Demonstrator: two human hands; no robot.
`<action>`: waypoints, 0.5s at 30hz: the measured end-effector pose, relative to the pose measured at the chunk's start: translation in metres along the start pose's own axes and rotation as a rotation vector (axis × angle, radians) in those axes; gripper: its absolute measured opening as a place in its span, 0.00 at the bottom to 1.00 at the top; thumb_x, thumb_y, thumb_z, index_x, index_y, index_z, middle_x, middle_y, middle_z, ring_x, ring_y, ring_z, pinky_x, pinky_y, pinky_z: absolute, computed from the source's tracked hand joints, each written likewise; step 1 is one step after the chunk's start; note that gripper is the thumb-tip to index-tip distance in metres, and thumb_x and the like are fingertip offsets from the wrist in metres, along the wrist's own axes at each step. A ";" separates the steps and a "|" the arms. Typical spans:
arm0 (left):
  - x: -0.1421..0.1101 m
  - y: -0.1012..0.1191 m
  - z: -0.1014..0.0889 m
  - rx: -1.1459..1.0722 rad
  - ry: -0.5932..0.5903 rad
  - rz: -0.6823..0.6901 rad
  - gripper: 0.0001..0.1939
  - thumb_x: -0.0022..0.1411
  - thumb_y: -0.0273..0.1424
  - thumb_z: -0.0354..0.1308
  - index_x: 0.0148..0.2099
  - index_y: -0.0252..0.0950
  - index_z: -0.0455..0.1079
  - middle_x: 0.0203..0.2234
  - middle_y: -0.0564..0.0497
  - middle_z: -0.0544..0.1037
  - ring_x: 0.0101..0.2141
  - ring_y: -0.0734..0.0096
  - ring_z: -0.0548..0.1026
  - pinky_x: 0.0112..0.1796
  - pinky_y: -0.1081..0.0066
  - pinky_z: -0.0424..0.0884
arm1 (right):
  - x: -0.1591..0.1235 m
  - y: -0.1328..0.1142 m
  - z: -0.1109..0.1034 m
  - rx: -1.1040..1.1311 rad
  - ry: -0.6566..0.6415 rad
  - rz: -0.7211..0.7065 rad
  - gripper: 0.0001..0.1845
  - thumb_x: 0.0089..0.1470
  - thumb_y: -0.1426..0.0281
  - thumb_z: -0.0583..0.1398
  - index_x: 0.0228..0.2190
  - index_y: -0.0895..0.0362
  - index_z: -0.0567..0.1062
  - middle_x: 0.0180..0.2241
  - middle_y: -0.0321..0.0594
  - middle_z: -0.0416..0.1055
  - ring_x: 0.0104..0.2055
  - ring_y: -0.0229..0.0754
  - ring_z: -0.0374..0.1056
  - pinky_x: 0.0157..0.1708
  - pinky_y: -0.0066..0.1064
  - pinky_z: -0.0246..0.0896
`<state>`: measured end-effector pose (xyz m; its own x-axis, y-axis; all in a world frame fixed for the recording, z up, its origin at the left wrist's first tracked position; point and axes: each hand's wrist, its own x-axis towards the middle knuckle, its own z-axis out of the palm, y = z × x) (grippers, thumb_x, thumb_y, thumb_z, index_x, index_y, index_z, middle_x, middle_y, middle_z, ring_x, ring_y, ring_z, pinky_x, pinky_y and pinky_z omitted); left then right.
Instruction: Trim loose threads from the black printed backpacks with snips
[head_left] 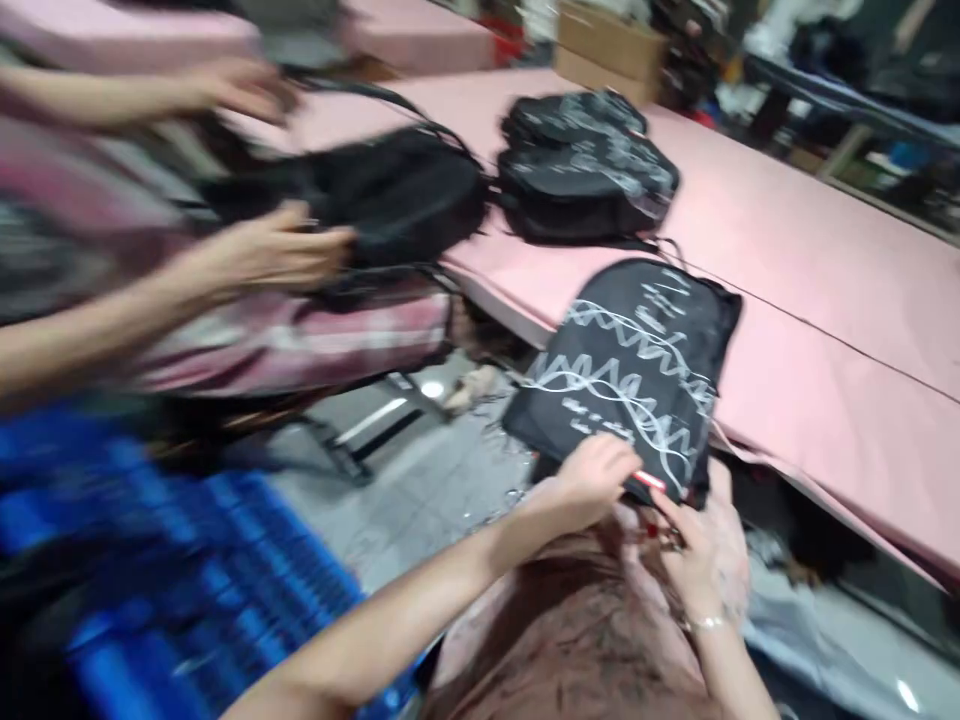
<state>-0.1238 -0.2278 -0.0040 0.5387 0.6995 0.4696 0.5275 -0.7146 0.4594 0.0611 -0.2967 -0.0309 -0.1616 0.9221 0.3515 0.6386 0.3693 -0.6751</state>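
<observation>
A black bag with white wavy print hangs over the near edge of the pink table. My left hand is closed on the bag's lower edge. My right hand, with a bracelet at the wrist, grips the bag's lower right corner from below. A small red object shows between my two hands; motion blur hides which hand holds it. My lap, in brownish cloth, lies under both hands.
Two more printed black bags are stacked further back on the table. At the left, another person's hands hold a plain black bag. A blue crate stands low left, and a cardboard box at the table's far end.
</observation>
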 end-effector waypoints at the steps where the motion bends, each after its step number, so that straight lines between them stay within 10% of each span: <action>1: -0.005 0.002 0.002 -0.053 0.081 -0.092 0.09 0.61 0.29 0.46 0.37 0.35 0.68 0.33 0.46 0.72 0.37 0.67 0.67 0.40 0.67 0.63 | -0.003 0.003 -0.002 -0.003 0.030 0.043 0.21 0.47 0.78 0.52 0.42 0.54 0.74 0.23 0.37 0.70 0.23 0.39 0.64 0.25 0.32 0.62; 6: -0.030 0.027 0.009 -0.380 0.259 -0.675 0.12 0.58 0.39 0.51 0.28 0.36 0.66 0.23 0.52 0.71 0.28 0.70 0.68 0.32 0.71 0.64 | 0.006 0.004 -0.005 0.123 0.036 0.186 0.19 0.45 0.78 0.54 0.40 0.53 0.75 0.28 0.37 0.73 0.27 0.39 0.67 0.27 0.29 0.63; 10: -0.017 0.044 0.015 -0.914 0.052 -1.107 0.25 0.57 0.49 0.44 0.22 0.35 0.66 0.17 0.51 0.70 0.20 0.70 0.67 0.25 0.70 0.63 | 0.016 -0.006 -0.023 0.120 0.020 0.274 0.17 0.52 0.70 0.55 0.45 0.54 0.69 0.35 0.40 0.72 0.34 0.41 0.68 0.33 0.30 0.63; 15: 0.005 0.035 0.024 -1.181 -0.034 -1.303 0.24 0.52 0.49 0.51 0.21 0.32 0.68 0.16 0.50 0.71 0.19 0.71 0.66 0.24 0.71 0.62 | 0.041 -0.015 -0.046 -0.049 -0.096 0.301 0.15 0.58 0.65 0.50 0.45 0.56 0.65 0.32 0.40 0.70 0.32 0.40 0.67 0.33 0.30 0.61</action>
<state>-0.0867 -0.2496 -0.0036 0.2126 0.7526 -0.6232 -0.1203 0.6531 0.7477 0.0794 -0.2692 0.0232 -0.0284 0.9967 0.0759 0.7035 0.0739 -0.7069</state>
